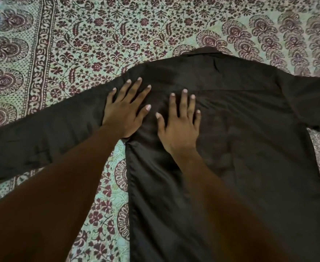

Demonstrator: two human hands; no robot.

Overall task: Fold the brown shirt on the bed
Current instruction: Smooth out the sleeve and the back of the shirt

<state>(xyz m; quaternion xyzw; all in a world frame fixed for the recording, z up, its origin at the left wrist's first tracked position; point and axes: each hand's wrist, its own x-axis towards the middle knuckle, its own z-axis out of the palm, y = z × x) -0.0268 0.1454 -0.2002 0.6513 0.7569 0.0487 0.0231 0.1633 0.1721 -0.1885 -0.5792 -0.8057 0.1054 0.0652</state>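
pressing down with straight, spread fingers and gripping nothing, the left hand [124, 112] and right hand [180, 127] lay side by side on the brown shirt [249, 138], spread flat on the patterned bed [98, 35].

- The shirt [240, 148] is dark brown, plain, with long sleeves and a collar.
- It lies spread flat on the bed [98, 35], back side up, over a floral printed cover.
- Its collar [206, 51] points away from the person; the lower body runs toward the person and out of view at the bottom.
- One sleeve [42, 133] stretches straight out to the person's left, flat on the bed, its cuff out of view.
- The other sleeve [314, 103] reaches out to the right and is cut off at the edge.
- A yoke seam [240, 90] crosses the upper back; the cloth shows soft creases.
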